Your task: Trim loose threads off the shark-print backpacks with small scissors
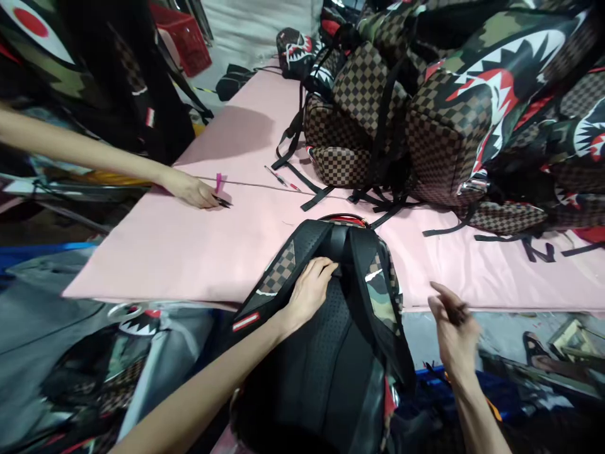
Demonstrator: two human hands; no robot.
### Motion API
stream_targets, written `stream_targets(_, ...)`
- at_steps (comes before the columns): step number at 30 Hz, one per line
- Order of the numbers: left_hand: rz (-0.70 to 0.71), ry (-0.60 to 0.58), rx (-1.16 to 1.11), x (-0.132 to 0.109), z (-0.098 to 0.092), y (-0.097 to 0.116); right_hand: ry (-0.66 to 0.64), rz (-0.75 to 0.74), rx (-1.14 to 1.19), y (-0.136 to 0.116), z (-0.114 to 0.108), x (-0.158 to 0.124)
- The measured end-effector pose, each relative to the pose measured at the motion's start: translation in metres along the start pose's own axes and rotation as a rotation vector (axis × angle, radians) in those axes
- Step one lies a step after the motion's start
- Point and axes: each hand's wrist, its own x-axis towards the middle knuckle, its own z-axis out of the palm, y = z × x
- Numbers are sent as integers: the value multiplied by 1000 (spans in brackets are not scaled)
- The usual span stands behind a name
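Observation:
A black backpack (331,353) with checkered and camouflage side panels lies back-up at the near edge of the pink table (189,246). My left hand (309,291) rests on its padded back, fingers curled over the base of the shoulder straps. My right hand (454,331) hovers to the right of the bag above the table edge, blurred, fingers pinched around a small dark thing I cannot make out.
A heap of brown checkered shark-mouth backpacks (425,107) fills the far right of the table, straps trailing. Another person's hand (193,189) reaches in from the left with a dark pen by a pink tag (218,182). More bags lie below left; a red crate (184,38) stands behind.

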Motion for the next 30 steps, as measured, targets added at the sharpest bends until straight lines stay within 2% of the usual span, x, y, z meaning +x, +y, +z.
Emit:
stream_targets(1, 28, 4, -35, -1, -9, 2, -52, 60, 10, 9, 3, 6)
stream_targets(3, 22, 35, -66, 2, -25, 2, -256, 107, 53, 19, 18, 1)
stream_targets(4, -33, 56, -76, 7, -31, 2, -334, 101, 73, 19, 27, -8)
stream_targets(6, -235, 61, -148, 20, -36, 4, -475, 27, 109, 7, 46, -35)
stream_targets(9, -609, -112, -509, 39, -25, 19, -517, -19, 152, -21, 69, -71)
stream_targets(11, -811, -255, -826, 45, -13, 33, -511, 68, 180, -33, 78, -84)
stream_targets(13, -930, -305, -1002, 45, -5, 43, -553, 182, 221, -34, 82, -88)
stream_targets(16, -975, -279, -972, 42, -4, 45, -668, 221, 319, -21, 75, -74)
stream_targets(18, -971, -266, -932, 42, -7, 42, -583, 181, 380, -11, 64, -49)
stream_targets(21, -985, -276, -956, 45, -11, 40, -211, 111, 358, 3, 53, 10)
stream_targets(23, -1018, -295, -974, 47, -11, 40, -87, 11, 299, 15, 56, 47)
stream_targets(26, -1039, -296, -972, 47, -8, 41, -136, 11, 243, 35, 72, 79)
stream_targets(30, -1025, -274, -975, 45, 2, 37, -164, 150, 222, 53, 90, 82)
